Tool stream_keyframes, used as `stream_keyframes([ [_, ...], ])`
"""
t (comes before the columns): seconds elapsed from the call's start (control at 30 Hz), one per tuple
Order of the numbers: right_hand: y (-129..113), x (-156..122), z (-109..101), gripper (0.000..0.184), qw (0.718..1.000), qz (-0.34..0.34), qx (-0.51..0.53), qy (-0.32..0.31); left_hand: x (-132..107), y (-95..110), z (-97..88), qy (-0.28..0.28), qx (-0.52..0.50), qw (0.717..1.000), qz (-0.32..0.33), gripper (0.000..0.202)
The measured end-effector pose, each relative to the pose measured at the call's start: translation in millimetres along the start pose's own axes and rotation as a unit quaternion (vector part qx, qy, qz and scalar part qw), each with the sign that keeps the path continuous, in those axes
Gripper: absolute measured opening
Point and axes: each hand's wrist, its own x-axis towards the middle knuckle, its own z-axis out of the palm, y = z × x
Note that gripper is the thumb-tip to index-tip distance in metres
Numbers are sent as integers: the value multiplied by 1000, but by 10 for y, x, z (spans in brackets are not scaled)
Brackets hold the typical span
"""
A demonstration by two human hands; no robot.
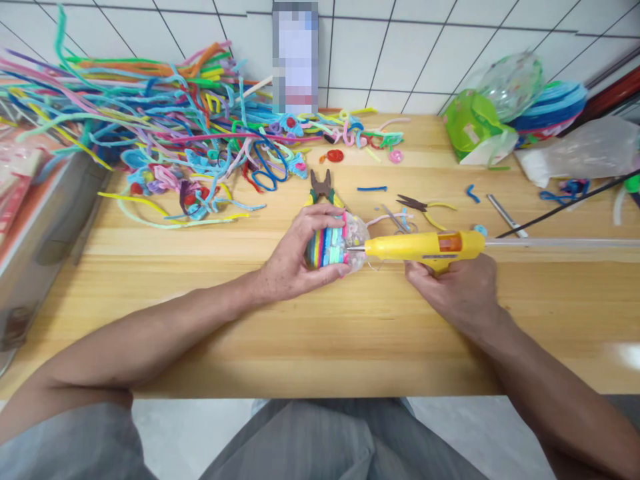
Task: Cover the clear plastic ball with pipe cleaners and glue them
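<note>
My left hand (295,257) is closed around a small clear container (358,233) lying on its side, partly wrapped with colourful pipe cleaners (327,247) in stripes. In my right hand (463,287) is a yellow hot glue gun (420,247), gripped by its handle. Its metal nozzle points left and meets the edge of the striped wrapping, or sits just above it. A long clear glue stick (555,243) sticks out of the gun's back. Pliers with dark jaws (321,183) lie right behind my left hand, their handles partly hidden.
A big heap of pipe cleaners (165,120) covers the back left. Long-nose pliers (415,203), small scissors (397,220) and a silver pen-like tool (506,215) lie beyond the gun. A phone (296,60) leans on the tiled wall; a green packet (473,127) and plastic bags (585,150) stand back right.
</note>
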Motion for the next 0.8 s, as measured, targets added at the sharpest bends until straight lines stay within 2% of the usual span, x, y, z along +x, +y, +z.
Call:
stream_keyframes([
  [0.33, 7, 4, -10, 24, 999, -33, 9, 21, -3, -8, 3, 1, 2, 1000, 0, 65],
  [0.43, 3, -8, -4, 23, 1000, 0, 12, 4, -3, -6, 9, 4, -1, 1000, 1, 65],
  [0.6, -21, -55, 9, 32, 997, 48, 49, -23, 4, -2, 0, -4, 7, 1000, 2, 66],
  [0.8, -38, -62, 3, 34, 999, 44, 20, -6, -2, -6, 2, -1, 3, 1000, -1, 65],
])
